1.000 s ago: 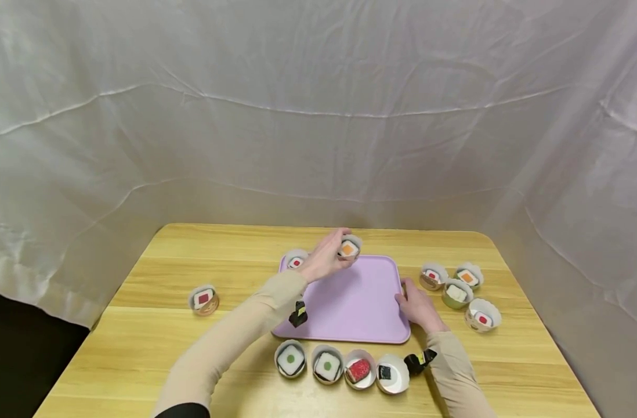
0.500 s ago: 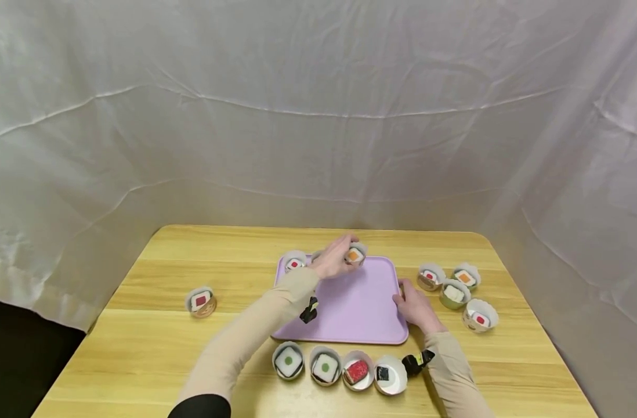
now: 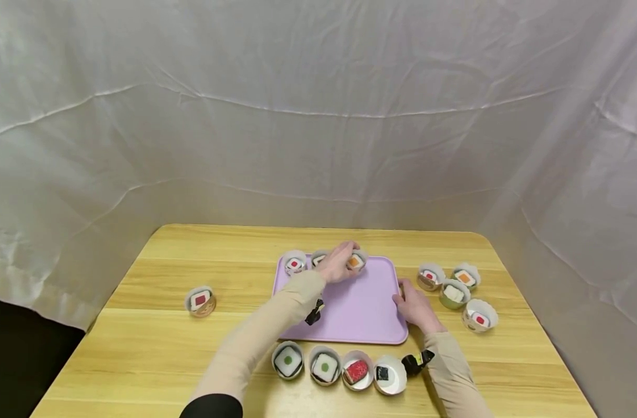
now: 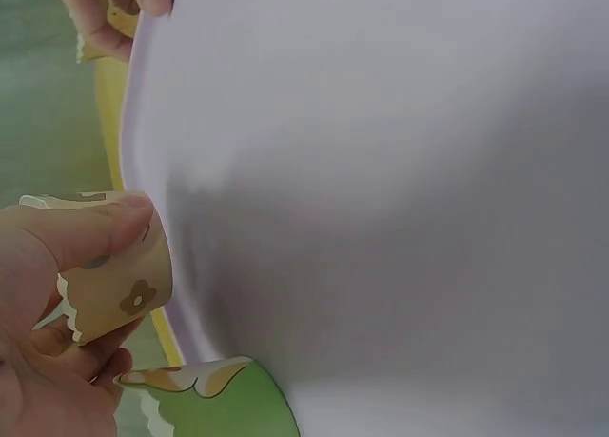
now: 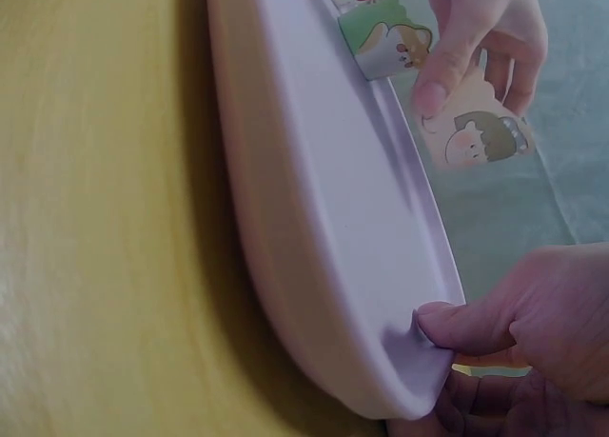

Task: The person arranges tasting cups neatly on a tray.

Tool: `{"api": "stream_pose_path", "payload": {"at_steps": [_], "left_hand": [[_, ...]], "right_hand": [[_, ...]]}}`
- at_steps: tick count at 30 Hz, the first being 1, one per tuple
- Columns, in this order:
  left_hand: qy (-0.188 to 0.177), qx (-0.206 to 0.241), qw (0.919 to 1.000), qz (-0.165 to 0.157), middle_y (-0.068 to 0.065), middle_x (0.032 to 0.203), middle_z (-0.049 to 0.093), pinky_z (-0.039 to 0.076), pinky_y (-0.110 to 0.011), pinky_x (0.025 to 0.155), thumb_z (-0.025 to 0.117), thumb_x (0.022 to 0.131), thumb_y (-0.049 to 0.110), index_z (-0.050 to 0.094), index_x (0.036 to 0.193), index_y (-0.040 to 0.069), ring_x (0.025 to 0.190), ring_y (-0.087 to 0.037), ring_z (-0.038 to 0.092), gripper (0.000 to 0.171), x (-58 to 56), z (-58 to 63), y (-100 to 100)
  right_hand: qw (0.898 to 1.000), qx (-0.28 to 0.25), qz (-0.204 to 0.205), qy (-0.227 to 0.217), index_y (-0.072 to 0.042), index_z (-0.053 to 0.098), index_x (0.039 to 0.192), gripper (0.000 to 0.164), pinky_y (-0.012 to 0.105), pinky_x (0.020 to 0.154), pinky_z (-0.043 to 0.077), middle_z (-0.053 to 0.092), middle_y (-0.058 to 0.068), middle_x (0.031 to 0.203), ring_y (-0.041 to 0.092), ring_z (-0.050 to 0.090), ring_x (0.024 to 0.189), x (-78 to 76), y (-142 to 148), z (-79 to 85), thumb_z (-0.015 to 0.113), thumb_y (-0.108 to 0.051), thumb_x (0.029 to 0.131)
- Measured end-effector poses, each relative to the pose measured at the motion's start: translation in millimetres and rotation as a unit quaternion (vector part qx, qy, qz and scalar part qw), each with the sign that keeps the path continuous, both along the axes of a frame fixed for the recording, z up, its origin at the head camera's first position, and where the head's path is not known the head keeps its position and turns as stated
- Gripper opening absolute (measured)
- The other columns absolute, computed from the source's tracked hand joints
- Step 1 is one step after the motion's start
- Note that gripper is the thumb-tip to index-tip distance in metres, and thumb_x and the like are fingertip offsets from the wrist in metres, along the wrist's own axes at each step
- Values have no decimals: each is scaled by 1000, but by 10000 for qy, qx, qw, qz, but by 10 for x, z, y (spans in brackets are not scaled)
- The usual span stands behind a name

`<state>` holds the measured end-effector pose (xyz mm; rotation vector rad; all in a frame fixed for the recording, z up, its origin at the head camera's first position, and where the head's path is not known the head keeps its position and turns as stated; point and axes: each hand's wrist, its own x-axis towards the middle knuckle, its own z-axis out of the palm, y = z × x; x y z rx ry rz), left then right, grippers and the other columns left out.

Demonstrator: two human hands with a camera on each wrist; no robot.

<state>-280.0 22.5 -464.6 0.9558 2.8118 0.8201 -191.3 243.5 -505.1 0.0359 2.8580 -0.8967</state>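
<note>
My left hand point(image 3: 336, 264) grips a paper cup point(image 3: 356, 261) holding a white sushi-like piece with an orange centre. In the left wrist view this cup point(image 4: 128, 285) shows a peach side with a brown flower, and it is just above or at the far rim of the lilac tray point(image 3: 357, 313). Two cups stand on the tray's far left: one with a red-centred piece point(image 3: 295, 264), and a green cup point(image 5: 383, 39) partly hidden by my left hand in the head view. My right hand point(image 3: 415, 305) pinches the tray's right rim, thumb on top.
Right of the tray, several filled cups point(image 3: 454, 294) stand clustered. A row of cups point(image 3: 326, 366) runs along the tray's near side. One cup point(image 3: 200, 301) stands alone on the left of the wooden table point(image 3: 141, 348). Pale curtains point(image 3: 318, 145) surround the table.
My left hand has carried the orange-centred cup slightly right and lowered it toward the tray's far edge. The green cup beside it has come partly into view. My right hand stays on the tray rim.
</note>
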Motion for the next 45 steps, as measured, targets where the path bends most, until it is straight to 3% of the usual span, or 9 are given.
{"api": "stream_pose_path", "payload": {"at_steps": [6,9,13,26,36,45], "left_hand": [[152,-286,9994,137,-13,132,61,51,-38,100,77,87,14,51,130,6,116,-27,62,51,8,-49,44],[241,-539,9979,248,-11,131,63,47,-40,106,77,88,20,52,130,8,117,-26,63,51,14,-60,58],[95,-807,9958,413,-9,134,63,38,-43,116,77,88,25,51,135,10,121,-26,61,55,21,-46,59],[-69,-1209,9912,545,-11,136,60,30,-46,122,70,93,30,46,143,14,128,-30,59,58,39,-16,92],[183,-1388,9877,700,-11,135,62,35,-46,118,70,93,29,47,144,15,126,-28,60,58,49,-36,123],[152,-1633,9835,762,-11,136,60,35,-46,118,70,94,27,43,148,17,129,-27,57,62,47,-15,152]], "right_hand": [[10000,-6,-18,-1,8,40,142,45,57,94,49,62,33,120,45,62,108,10,3,-7,49,-13,102],[10000,-22,-19,-27,8,40,142,46,57,95,49,61,34,122,46,62,110,9,4,-9,48,-13,102],[10000,-16,-21,-56,8,39,142,46,59,97,48,59,36,127,49,60,114,2,-1,-8,48,-13,103],[10000,12,-35,-6,7,40,142,45,58,97,48,60,35,124,48,61,112,0,9,-1,49,-13,102],[10000,23,-52,-58,7,40,143,46,57,94,49,63,32,118,44,62,108,17,-3,9,49,-14,103],[10000,42,-49,-13,8,40,143,46,57,94,49,63,31,116,43,62,106,2,6,-3,49,-13,102]]}}
